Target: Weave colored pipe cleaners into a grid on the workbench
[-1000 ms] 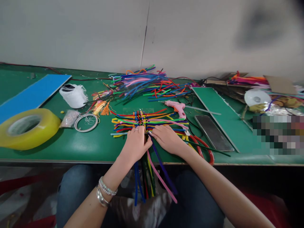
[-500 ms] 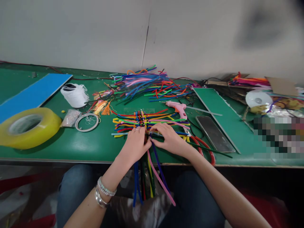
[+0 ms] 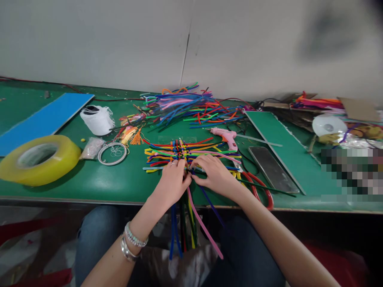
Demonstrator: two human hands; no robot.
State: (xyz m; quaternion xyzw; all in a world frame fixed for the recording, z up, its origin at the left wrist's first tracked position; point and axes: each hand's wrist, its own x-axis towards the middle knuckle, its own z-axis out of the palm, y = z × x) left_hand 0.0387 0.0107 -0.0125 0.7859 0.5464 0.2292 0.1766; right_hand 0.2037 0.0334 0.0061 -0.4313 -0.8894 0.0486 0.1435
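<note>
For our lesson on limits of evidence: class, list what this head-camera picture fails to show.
Head view:
- Near edge of the woven pipe cleaners: covered by the left hand and right hand; grip unreadable.
- Scissors: blades hidden under the right hand.
- Items at far right: behind a pixelated patch.

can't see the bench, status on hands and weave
Left hand and right hand on pipe-cleaner weave, near edge; grip unclear. Loose ends hang off table. Scissors beside right wrist.

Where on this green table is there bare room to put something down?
Bare table along the front edge between tape roll and left hand. The green board is mostly bare. Crowded: around the weave, glue gun, scissors and phone.
</note>
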